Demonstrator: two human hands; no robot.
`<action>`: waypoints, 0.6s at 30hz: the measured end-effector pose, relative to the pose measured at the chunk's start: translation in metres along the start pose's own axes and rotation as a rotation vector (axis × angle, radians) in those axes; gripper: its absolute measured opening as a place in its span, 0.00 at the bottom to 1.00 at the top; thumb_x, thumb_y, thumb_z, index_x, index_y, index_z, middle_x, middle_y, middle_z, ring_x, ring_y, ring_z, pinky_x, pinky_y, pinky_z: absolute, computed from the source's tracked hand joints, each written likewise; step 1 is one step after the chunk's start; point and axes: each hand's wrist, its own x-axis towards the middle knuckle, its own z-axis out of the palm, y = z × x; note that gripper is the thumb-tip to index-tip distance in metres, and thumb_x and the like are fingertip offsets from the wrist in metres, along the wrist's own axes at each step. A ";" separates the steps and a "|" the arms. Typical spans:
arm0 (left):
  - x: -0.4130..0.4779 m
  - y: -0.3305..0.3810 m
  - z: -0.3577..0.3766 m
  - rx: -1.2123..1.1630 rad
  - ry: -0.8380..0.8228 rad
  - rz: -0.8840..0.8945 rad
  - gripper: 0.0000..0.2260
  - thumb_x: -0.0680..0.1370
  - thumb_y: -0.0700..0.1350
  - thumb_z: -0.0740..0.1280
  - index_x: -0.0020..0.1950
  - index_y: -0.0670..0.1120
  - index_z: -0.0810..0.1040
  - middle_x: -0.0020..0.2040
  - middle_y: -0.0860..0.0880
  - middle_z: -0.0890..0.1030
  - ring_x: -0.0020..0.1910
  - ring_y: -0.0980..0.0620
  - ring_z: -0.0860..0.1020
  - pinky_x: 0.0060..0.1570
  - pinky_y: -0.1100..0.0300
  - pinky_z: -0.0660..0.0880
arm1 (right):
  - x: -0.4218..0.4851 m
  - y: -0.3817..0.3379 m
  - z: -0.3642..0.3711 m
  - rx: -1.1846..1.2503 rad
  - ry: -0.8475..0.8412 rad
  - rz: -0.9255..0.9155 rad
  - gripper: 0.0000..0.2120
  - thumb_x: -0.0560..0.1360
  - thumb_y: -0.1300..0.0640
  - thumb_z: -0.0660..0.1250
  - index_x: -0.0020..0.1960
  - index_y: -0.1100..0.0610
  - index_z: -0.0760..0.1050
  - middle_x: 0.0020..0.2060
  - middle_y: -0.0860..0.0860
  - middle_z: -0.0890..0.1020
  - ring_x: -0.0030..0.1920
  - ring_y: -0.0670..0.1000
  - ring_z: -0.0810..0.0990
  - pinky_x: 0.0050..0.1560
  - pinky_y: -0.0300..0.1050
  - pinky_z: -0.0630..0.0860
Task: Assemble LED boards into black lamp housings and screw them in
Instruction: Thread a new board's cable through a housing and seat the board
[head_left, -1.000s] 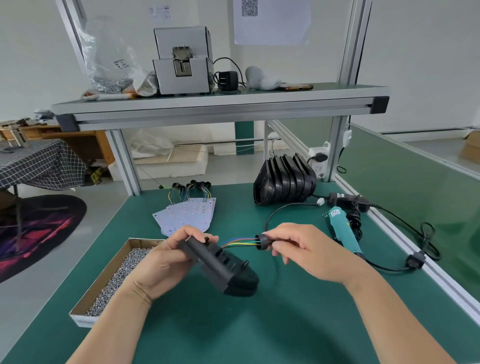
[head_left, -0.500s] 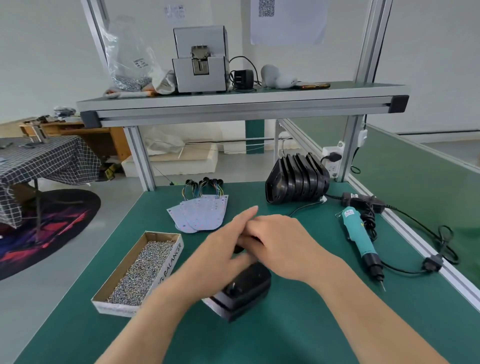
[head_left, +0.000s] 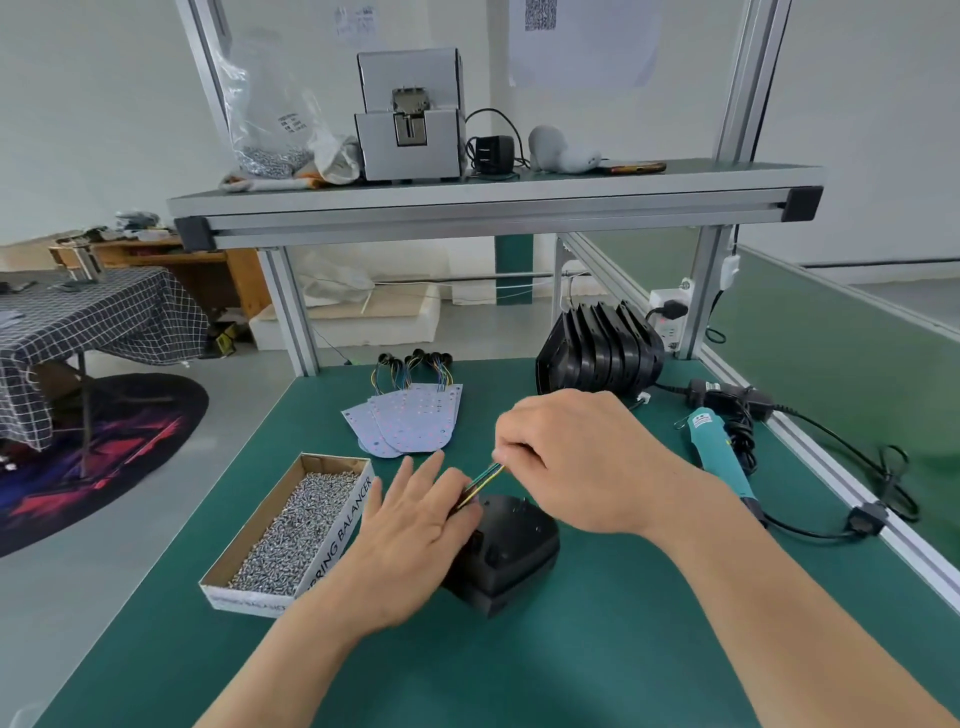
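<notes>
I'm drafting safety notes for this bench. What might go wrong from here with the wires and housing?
The right hand pinches the coloured wires, which run down to the black housing; a hard pull might strain or tear them. The left hand presses on the housing right beside the open box of screws; a slip could knock it and spill screws.

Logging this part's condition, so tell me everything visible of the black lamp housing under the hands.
The black lamp housing looks like matte moulded plastic, rounded, with small holes on top. It lies on the green table. The left hand rests flat on its left side; coloured wires rise from its far end to the right hand, which pinches them.
</notes>
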 end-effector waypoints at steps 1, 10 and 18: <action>-0.001 -0.002 0.000 -0.010 0.000 -0.023 0.06 0.81 0.59 0.50 0.45 0.64 0.61 0.56 0.57 0.65 0.67 0.47 0.63 0.69 0.42 0.60 | -0.001 -0.001 -0.001 -0.006 0.005 -0.008 0.14 0.83 0.49 0.56 0.45 0.53 0.75 0.41 0.47 0.77 0.43 0.51 0.74 0.42 0.49 0.73; 0.011 0.014 -0.013 -0.381 0.281 -0.010 0.03 0.74 0.49 0.74 0.46 0.52 0.82 0.60 0.60 0.76 0.55 0.72 0.71 0.50 0.81 0.61 | -0.003 0.020 -0.006 0.132 0.131 0.085 0.13 0.81 0.45 0.61 0.42 0.50 0.74 0.38 0.45 0.76 0.40 0.46 0.73 0.44 0.49 0.74; 0.024 0.031 -0.016 -0.226 0.275 0.055 0.06 0.74 0.48 0.73 0.43 0.49 0.78 0.50 0.54 0.77 0.48 0.58 0.73 0.47 0.77 0.63 | 0.002 0.007 -0.004 -0.312 -0.051 0.023 0.18 0.79 0.36 0.58 0.59 0.48 0.76 0.46 0.44 0.77 0.54 0.50 0.71 0.41 0.46 0.65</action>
